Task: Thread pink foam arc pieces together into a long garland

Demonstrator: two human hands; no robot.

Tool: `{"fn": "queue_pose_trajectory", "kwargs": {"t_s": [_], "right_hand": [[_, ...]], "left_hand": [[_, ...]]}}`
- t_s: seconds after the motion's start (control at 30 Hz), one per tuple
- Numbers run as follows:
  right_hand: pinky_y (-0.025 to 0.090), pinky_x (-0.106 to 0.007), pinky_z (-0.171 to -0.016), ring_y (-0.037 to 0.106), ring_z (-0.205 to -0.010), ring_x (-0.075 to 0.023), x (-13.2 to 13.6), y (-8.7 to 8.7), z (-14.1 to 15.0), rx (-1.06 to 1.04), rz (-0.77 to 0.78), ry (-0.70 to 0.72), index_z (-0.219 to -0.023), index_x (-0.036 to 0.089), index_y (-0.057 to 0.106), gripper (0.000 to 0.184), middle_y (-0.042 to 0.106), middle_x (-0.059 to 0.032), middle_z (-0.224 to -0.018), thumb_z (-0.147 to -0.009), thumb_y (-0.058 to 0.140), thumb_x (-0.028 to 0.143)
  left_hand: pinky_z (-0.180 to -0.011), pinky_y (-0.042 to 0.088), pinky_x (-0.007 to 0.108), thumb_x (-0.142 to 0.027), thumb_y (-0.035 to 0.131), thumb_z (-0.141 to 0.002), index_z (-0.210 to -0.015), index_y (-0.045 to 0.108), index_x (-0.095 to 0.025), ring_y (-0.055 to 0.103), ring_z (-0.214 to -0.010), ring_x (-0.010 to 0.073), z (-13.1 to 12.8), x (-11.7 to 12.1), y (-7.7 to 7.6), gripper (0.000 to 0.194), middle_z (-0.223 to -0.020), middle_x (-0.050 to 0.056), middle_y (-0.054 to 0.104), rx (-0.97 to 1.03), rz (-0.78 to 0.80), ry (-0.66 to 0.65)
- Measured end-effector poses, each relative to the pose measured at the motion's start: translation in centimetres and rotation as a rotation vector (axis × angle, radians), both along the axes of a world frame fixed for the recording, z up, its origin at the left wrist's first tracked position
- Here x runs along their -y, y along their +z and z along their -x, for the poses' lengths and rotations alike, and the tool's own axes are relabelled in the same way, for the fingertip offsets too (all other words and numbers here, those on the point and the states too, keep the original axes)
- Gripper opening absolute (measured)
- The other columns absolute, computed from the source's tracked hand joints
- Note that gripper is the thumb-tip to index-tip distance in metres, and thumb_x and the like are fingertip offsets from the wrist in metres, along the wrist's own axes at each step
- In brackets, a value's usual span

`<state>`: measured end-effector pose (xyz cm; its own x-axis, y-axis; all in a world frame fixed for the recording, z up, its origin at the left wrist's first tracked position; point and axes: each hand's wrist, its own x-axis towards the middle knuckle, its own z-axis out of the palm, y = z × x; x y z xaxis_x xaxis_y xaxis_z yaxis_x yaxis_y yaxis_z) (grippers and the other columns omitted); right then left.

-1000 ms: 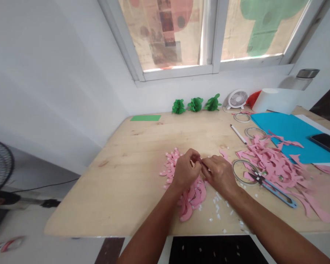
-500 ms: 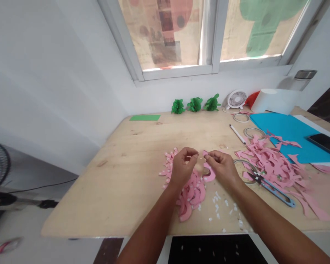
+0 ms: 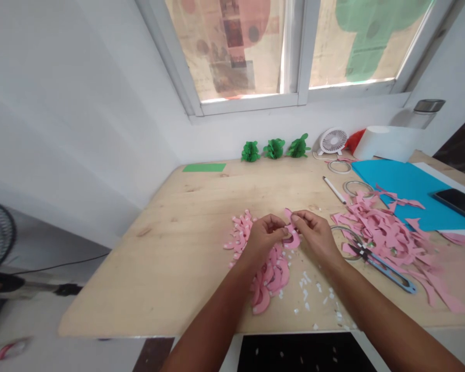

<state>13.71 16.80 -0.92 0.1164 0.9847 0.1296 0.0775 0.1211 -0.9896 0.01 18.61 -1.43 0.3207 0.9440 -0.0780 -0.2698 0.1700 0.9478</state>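
Over the middle of the wooden table [image 3: 186, 248], my left hand [image 3: 265, 238] and my right hand [image 3: 314, 236] meet on one curved pink paper piece [image 3: 292, 238]. Both hands pinch it with closed fingers, the left at its left end, the right at its top. Under and in front of my hands lies a pile of similar pink cut shapes [image 3: 269, 276]. Small white paper bits [image 3: 308, 289] are scattered beside that pile.
Right of my hands lie blue-handled scissors [image 3: 387, 268], a heap of pink offcuts [image 3: 383, 232], wire rings, a white pen [image 3: 334, 189], blue sheets [image 3: 406, 188] and a phone [image 3: 461, 202]. Three green paper balls [image 3: 274, 148], a small fan [image 3: 332, 140] and a green sheet [image 3: 204, 167] are at the back.
My hands parted half a second ago, the right one lifting a pink curved piece; now they have come together again, both pinching that piece.
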Motion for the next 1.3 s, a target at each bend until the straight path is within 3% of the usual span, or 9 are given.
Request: {"fn": "queue_pose_trajectory", "kwargs": {"t_s": [0.23,0.4,0.5,0.73,0.83,0.93,1.07,1.3], "right_hand": [[0.043,-0.027,-0.065,0.057,-0.068,-0.0160,0.0,0.2,-0.2,0.012,0.056,0.130,-0.080,0.016,0.063,0.020,0.062,-0.0016,-0.071,-0.077,0.056,0.034],[0.034,-0.023,-0.052,0.045,-0.055,-0.0109,-0.2,-0.6,0.0,0.060,0.040,0.173,-0.071,0.017,0.057,0.013,0.048,0.0042,-0.060,-0.074,0.058,0.030],[0.027,-0.022,-0.047,0.035,-0.049,-0.0089,-0.3,-1.1,0.1,0.091,0.030,0.178,-0.061,0.018,0.048,0.021,0.038,0.0067,-0.054,-0.073,0.059,0.032],[0.024,-0.022,-0.045,0.031,-0.048,-0.0087,-0.5,-1.3,0.0,0.113,0.006,0.166,-0.059,0.019,0.044,0.025,0.033,0.0068,-0.054,-0.073,0.059,0.035],[0.025,-0.022,-0.045,0.033,-0.048,-0.0087,-0.6,-1.7,0.0,0.093,0.008,0.130,-0.061,0.019,0.047,0.025,0.035,0.0063,-0.053,-0.073,0.059,0.037],[0.028,-0.022,-0.045,0.036,-0.048,-0.0092,-0.8,-2.0,-0.1,0.052,0.010,0.090,-0.064,0.018,0.051,0.023,0.040,0.0058,-0.054,-0.071,0.062,0.038],[0.032,-0.022,-0.046,0.039,-0.049,-0.0099,-0.7,-1.8,-0.2,0.086,0.001,0.067,-0.064,0.018,0.051,0.022,0.043,0.0053,-0.054,-0.072,0.061,0.035],[0.037,-0.023,-0.049,0.048,-0.052,-0.0121,-0.3,-1.4,-0.2,0.339,-0.060,0.000,-0.070,0.017,0.058,0.014,0.052,0.0017,-0.057,-0.075,0.056,0.030]], "left_hand": [[-0.054,0.046,0.022,-0.020,0.070,-0.058,-0.067,0.057,-0.014,0.057,-0.050,0.0097,0.5,-0.7,0.0,0.017,-0.053,-0.002,0.060,0.045,0.014,0.104],[-0.053,0.045,0.022,-0.018,0.068,-0.057,-0.069,0.056,-0.014,0.056,-0.048,0.0093,0.4,-0.8,0.0,0.017,-0.051,-0.003,0.059,0.053,0.032,0.158],[-0.055,0.046,0.023,-0.019,0.068,-0.057,-0.070,0.056,-0.014,0.057,-0.050,0.0103,0.4,-0.8,0.0,0.019,-0.053,-0.002,0.060,0.060,0.043,0.161],[-0.055,0.045,0.023,-0.022,0.068,-0.061,-0.074,0.056,-0.015,0.056,-0.051,0.0100,0.3,-0.8,-0.2,0.020,-0.056,-0.002,0.059,0.000,0.002,0.140],[-0.056,0.045,0.022,-0.023,0.065,-0.066,-0.079,0.056,-0.016,0.056,-0.057,0.0104,0.3,-0.6,-0.2,0.018,-0.066,-0.001,0.060,-0.132,-0.157,0.225],[-0.063,0.046,0.024,-0.021,0.059,-0.072,-0.078,0.059,-0.017,0.057,-0.069,0.0126,0.4,-0.3,-0.1,0.007,-0.076,0.001,0.061,-0.360,-0.446,0.345],[-0.073,0.047,0.030,-0.014,0.057,-0.074,-0.078,0.064,-0.018,0.058,-0.081,0.0165,0.4,-0.1,-0.2,0.010,-0.080,0.004,0.063,-0.605,-0.770,0.355],[-0.076,0.049,0.032,-0.013,0.056,-0.078,-0.087,0.066,-0.019,0.060,-0.083,0.0178,0.3,-0.3,-1.2,0.015,-0.083,0.006,0.066,-0.763,-0.954,0.343]]}}
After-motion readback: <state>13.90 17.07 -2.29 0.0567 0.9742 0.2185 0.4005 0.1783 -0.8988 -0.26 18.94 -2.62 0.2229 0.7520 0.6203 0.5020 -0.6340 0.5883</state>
